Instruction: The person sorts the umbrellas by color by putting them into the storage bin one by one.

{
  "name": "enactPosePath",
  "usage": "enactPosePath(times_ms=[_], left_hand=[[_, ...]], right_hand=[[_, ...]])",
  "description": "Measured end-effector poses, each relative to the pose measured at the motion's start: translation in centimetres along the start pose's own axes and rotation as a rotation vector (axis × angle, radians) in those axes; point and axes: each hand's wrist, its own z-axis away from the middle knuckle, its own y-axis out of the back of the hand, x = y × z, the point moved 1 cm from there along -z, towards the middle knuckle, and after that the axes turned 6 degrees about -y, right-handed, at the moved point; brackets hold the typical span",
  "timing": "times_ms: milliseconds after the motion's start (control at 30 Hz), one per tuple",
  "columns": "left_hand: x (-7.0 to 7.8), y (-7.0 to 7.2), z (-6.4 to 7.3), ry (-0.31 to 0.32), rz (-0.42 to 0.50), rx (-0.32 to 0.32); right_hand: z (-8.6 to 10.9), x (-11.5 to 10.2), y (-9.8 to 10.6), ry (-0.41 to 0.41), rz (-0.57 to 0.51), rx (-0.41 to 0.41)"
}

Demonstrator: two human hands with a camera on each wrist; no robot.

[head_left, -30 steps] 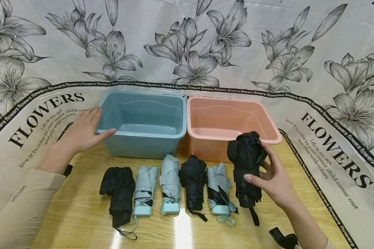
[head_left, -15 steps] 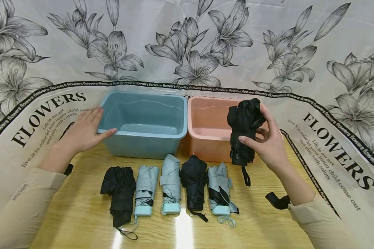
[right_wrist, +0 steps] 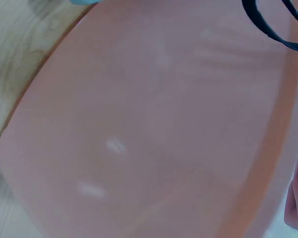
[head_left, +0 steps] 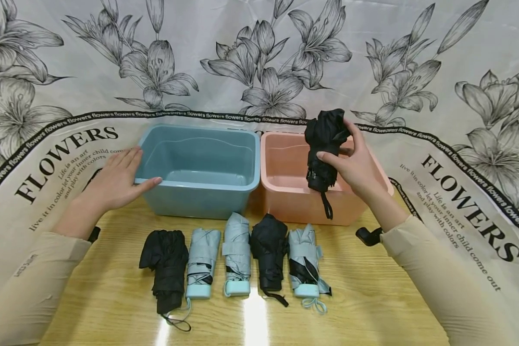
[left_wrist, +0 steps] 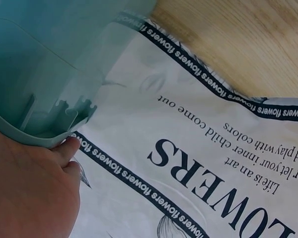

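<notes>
A folded black umbrella point(head_left: 324, 144) is gripped in my right hand point(head_left: 354, 161), held tilted above the pink bin point(head_left: 311, 202), its wrist strap hanging over the front rim. In the right wrist view the strap point(right_wrist: 273, 32) loops at the top, beside the bin's wall point(right_wrist: 139, 114). My left hand point(head_left: 117, 182) rests with straight fingers on the left end of the blue bin point(head_left: 199, 199), the thumb along its front rim. The left wrist view shows that hand point(left_wrist: 35, 183) at the bin's rim point(left_wrist: 35, 140).
Folded umbrellas lie in a row before the bins: a black one point(head_left: 166, 269) at left, two light blue ones point(head_left: 202, 262) point(head_left: 236, 254), another black one point(head_left: 270, 254), and a light blue one point(head_left: 303, 262). A flower-print cloth point(head_left: 268, 62) rises behind the wooden table point(head_left: 363, 298).
My right hand has lifted the black umbrella from the right end of the row, up and slightly left, over the pink bin. The left hand stays on the blue bin.
</notes>
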Motion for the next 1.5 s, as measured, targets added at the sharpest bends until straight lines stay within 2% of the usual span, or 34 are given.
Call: enactPosePath(times_ms=[133,267,533,800,1133,1367,1500], left_hand=[[0.0,0.0,0.0,0.000,0.002,-0.010],[0.0,0.0,0.1,-0.001,-0.001,-0.014],[0.1,0.2,-0.1,-0.003,-0.023,-0.008],[0.2,0.3,-0.1,0.001,-0.008,-0.021],[0.2,0.3,0.0,0.004,-0.015,-0.023],[0.1,0.2,0.0,0.004,-0.010,-0.027],[0.1,0.2,0.0,0.002,-0.015,-0.015]], right_hand=[[-1.8,0.2,-1.1,-0.020,-0.029,0.018],[-3.4,0.6,-2.3,-0.076,-0.034,0.029],[-5.6,1.3,-4.6,-0.182,0.054,-0.016],[-6.9,2.0,-6.6,-0.208,0.146,-0.115],[-7.4,2.3,-8.5,-0.233,0.177,-0.241],[-7.6,3.2,-9.3,-0.335,0.085,-0.394],[-7.9,3.4,-9.2,-0.370,0.110,-0.445]])
